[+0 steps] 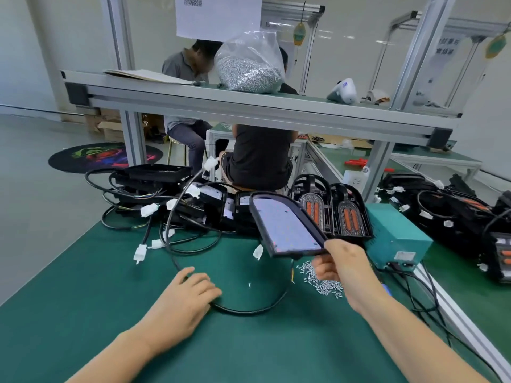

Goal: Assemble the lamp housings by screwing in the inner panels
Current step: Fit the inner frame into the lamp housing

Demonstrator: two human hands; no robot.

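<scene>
My right hand (341, 265) grips the near corner of a black lamp housing (287, 226) with a pale inner panel, holding it tilted above the green mat (83, 313). My left hand (184, 295) rests flat on the mat, fingers lying over a black cable (249, 310) that loops in front of me. A small heap of silver screws (322, 280) lies just below my right hand, and a single screw (249, 285) sits apart on the mat.
A tangle of black housings, cables and white connectors (166, 205) fills the back left. Two housings with orange lenses (331, 210) stand behind. A teal power box (395, 236) sits right. More housings (456, 214) pile far right. A screw bag (249, 67) rests on the shelf. People sit beyond.
</scene>
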